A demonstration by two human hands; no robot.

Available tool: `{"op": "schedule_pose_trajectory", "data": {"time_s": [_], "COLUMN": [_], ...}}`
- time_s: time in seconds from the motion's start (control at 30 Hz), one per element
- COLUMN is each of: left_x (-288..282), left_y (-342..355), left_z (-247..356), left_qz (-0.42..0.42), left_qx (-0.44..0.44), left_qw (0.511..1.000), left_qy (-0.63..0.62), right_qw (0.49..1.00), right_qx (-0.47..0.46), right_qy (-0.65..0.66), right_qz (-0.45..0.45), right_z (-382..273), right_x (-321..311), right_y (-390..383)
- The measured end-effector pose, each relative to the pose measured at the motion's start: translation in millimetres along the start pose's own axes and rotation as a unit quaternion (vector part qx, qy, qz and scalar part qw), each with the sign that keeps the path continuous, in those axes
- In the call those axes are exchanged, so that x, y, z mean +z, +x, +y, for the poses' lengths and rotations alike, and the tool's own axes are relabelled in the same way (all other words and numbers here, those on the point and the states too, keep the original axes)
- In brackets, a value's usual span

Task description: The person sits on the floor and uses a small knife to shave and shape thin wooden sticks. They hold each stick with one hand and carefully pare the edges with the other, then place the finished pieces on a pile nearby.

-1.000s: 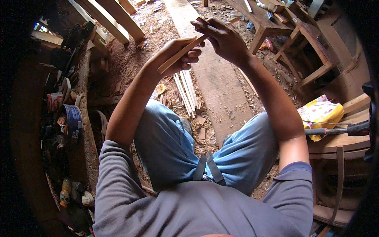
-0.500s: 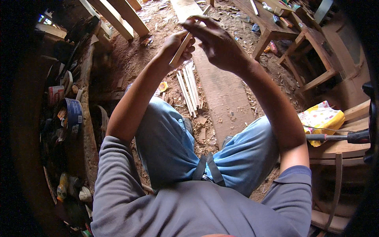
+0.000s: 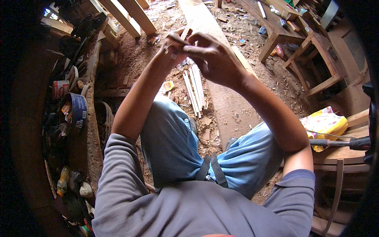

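Note:
Over the plank, my two hands meet in front of my knees. My left hand (image 3: 173,48) is closed around a thin pale wooden strip (image 3: 185,33), whose upper part sticks out above the fingers. Against it, the fingers and thumb of my right hand (image 3: 211,57) are bent together at the strip; what they pinch is hidden. Below the hands, a bundle of several similar pale wooden strips (image 3: 194,93) lies on the ground, left of the long wooden plank (image 3: 233,112).
Wood shavings and scraps cover the dirt floor (image 3: 158,57). At the left are a rough wooden bench edge (image 3: 92,130) and a blue tub (image 3: 74,110). A low wooden table (image 3: 272,33), a wooden frame (image 3: 321,59) and a yellow plastic bag (image 3: 325,122) stand to the right.
The wooden strip has turned more upright and less of it shows. My right hand has come lower, its fingers now bent in close to my left hand. The view has shifted slightly.

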State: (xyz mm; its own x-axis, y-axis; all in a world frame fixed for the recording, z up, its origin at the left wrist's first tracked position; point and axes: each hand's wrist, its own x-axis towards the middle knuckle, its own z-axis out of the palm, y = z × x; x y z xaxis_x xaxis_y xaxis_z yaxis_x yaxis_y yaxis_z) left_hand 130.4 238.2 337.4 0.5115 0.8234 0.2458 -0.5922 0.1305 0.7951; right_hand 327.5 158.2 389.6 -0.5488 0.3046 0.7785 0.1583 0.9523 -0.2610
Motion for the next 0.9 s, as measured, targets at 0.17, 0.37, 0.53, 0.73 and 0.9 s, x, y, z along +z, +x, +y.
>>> {"op": "schedule_pose_trajectory", "data": {"time_s": [0.17,0.37,0.53,0.73,0.9], "left_x": [8.1,2.8,1.5,8.0,15.1], "left_y": [-7.1,-2.1,-4.3,-14.2,-6.1], "left_z": [-3.8,-11.2,-13.0,-5.6,-1.1], "left_qz": [0.111,0.075,0.06,-0.086,0.011], "left_qx": [0.012,-0.003,0.054,0.044,0.017], "left_qw": [0.979,0.997,0.99,0.994,0.987], "left_qy": [0.172,0.007,0.112,0.056,0.158], "right_qw": [0.999,0.999,0.999,0.999,0.997], "right_qx": [-0.027,0.041,-0.024,0.026,-0.034], "right_qy": [0.014,-0.025,-0.038,-0.047,-0.062], "right_qz": [0.014,0.007,-0.02,-0.007,-0.027], "right_z": [-1.9,-4.8,-3.8,1.9,3.6], "right_x": [1.2,0.6,1.7,4.6,5.6], "right_y": [0.5,2.4,-0.5,-3.6,-8.7]}}
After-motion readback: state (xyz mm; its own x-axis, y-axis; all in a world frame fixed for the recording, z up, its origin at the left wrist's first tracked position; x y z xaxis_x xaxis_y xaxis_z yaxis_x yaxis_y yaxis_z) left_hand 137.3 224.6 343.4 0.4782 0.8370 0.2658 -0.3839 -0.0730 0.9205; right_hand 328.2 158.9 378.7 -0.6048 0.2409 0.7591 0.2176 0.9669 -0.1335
